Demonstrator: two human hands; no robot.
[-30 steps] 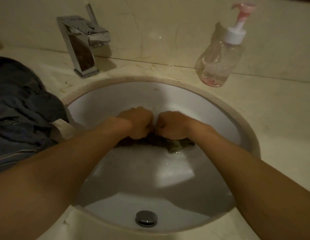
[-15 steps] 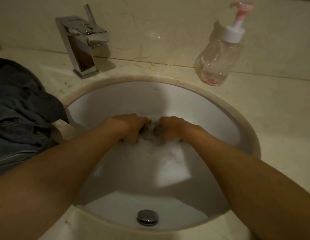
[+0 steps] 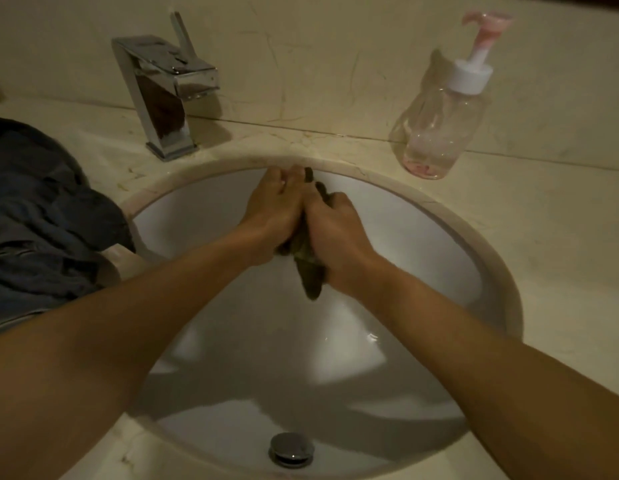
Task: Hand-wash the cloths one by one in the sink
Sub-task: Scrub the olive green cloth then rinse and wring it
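**Task item.** 1 small dark cloth (image 3: 309, 271) is held above the basin of the white oval sink (image 3: 439, 244), toward its far rim. It is bunched into a roll. A short end shows at the fingertips and a longer tail hangs below the palms, clear of the basin wall.

**Hands.** The left hand (image 3: 276, 206) and the right hand (image 3: 335, 226) are pressed side by side. Both are clenched around the cloth, which is sandwiched between them. This looks like a squeezing or rubbing grip. Holding the cloth over the bowl would let any runoff fall into the sink rather than onto the counter (image 3: 543, 220).

**Surroundings.**
- A heap of dark blue-grey cloths (image 3: 41, 220) lies on the counter at the left, its edge overhanging the sink rim. It is probably within reach for the next pick, but I cannot tell whether these cloths are washed or waiting.
- A chrome faucet (image 3: 166, 95) stands behind the sink at the left. No stream is visible.
- A clear pump bottle (image 3: 439, 133) with pink liquid low in it stands at the back right.
- The drain stopper (image 3: 291, 449) sits at the near side of the bowl.

**Judgement.** 1 cloth is mid-wash and the task is unfinished.
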